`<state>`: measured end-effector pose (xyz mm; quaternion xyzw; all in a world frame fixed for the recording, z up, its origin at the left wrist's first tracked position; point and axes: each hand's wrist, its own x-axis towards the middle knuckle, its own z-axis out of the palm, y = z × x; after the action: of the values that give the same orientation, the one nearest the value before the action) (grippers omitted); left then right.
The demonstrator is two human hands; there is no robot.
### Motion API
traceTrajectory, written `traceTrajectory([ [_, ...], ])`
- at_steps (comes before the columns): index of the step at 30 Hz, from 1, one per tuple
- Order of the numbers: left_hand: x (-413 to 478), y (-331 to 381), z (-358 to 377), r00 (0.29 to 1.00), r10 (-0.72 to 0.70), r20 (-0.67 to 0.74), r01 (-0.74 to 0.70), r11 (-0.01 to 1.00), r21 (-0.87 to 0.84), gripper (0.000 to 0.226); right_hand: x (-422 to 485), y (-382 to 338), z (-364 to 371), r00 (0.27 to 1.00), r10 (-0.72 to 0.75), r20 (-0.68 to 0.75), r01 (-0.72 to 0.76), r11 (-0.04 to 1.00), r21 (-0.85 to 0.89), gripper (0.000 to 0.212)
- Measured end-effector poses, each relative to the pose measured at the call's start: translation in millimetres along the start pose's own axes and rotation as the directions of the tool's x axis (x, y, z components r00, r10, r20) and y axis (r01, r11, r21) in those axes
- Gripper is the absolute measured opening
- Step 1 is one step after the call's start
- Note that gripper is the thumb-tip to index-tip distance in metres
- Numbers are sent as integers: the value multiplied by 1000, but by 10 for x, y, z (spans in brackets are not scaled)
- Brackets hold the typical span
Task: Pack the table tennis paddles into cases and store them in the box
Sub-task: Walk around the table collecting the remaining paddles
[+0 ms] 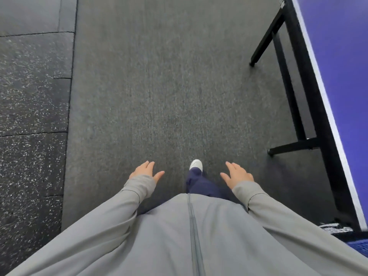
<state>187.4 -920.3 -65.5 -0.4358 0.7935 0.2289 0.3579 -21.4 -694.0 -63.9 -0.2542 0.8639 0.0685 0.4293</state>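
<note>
No paddle, case or box shows in the head view. My left hand [146, 169] hangs in front of me over the grey carpet, fingers apart and holding nothing. My right hand [237, 173] is level with it on the other side, also spread and holding nothing. Both come out of grey sleeves. Between them a white shoe [196, 164] and a dark blue trouser leg step forward.
A blue table tennis table [338, 66] with a white edge line runs along the right side, on black legs [288, 86]. Grey carpet [169, 86] stretches ahead. Black speckled rubber mats [31, 116] cover the floor at the left.
</note>
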Motion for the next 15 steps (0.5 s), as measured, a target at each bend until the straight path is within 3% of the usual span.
traceTrajectory([
  [5, 517, 691, -673, 993, 91, -74, -99, 990, -104, 69, 486, 341, -771, 997, 71, -24, -67, 990, 122, 58],
  [10, 968, 1065, -1164, 990, 129, -62, -138, 972, -191, 68, 831, 297, -1238, 997, 77, -8, -69, 928, 366, 58],
  [15, 1587, 1138, -1690, 992, 117, -43, -123, 976, -179, 67, 1341, -2, -1659, 998, 49, 29, -56, 954, 295, 58],
])
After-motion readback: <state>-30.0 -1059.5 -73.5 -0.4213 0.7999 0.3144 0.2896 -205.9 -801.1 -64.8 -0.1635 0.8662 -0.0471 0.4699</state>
